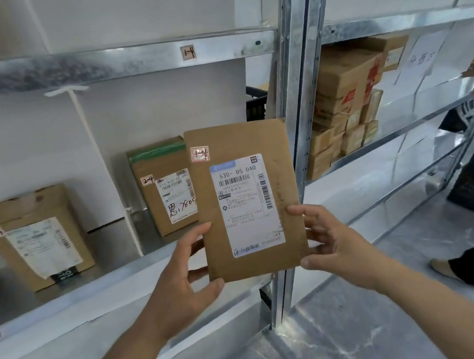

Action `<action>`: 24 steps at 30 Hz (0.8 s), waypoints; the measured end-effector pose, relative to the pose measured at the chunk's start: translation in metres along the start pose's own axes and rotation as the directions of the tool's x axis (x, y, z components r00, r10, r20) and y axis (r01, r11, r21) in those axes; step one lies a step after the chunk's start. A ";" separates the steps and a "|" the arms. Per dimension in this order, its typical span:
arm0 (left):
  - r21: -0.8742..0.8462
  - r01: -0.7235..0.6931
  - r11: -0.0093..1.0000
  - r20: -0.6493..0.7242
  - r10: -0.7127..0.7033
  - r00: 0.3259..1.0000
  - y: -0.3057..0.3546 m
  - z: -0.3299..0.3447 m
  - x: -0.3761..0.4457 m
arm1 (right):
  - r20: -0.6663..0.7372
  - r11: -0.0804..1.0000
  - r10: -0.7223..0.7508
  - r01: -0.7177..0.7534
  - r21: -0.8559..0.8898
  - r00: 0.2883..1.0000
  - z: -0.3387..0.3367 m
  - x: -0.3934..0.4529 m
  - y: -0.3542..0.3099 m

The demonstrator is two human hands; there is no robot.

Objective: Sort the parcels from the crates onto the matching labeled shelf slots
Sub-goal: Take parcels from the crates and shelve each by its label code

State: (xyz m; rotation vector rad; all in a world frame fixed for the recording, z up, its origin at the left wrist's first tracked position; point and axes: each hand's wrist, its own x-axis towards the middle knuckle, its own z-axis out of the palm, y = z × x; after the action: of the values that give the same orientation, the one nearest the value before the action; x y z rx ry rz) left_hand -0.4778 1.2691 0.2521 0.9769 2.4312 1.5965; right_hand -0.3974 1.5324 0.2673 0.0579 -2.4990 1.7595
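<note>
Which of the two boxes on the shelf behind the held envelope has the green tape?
The box tagged 2-4, right behind the envelope; green tape runs along its top edge. The box further left shows none.

A metal shelf [61, 299] carries two upright cardboard boxes: one marked 2-3 [35, 238] toward its left end and one marked 2-4 [165, 188] nearer the right upright. The neighbouring shelf [395, 137] to the right holds stacked cartons [346, 111].

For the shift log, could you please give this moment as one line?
parcel: upright, label facing camera | left hand: grips left edge | right hand: grips right edge
</note>
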 end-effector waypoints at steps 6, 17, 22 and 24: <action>0.015 0.039 0.999 -0.084 -0.038 0.996 0.009 0.034 0.034 | 0.069 1.000 -0.011 0.013 -0.024 0.998 -0.043 0.041 0.024; -0.012 0.175 0.985 -0.243 -0.172 0.955 0.009 0.109 0.097 | 0.244 0.992 -0.124 0.115 0.050 0.962 -0.121 0.115 0.076; 0.002 0.212 0.977 -0.294 -0.202 0.934 -0.015 0.117 0.108 | 0.282 0.990 -0.143 0.133 0.053 0.949 -0.117 0.146 0.099; 0.016 0.218 0.976 -0.309 -0.202 0.929 -0.030 0.115 0.115 | 0.276 0.988 -0.153 0.152 0.025 0.949 -0.110 0.158 0.107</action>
State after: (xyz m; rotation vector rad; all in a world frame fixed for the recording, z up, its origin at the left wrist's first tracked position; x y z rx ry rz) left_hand -0.5381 1.4154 0.2060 0.4772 2.6751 1.7266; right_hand -0.5583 1.6752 0.2181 0.5203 -2.5902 1.8019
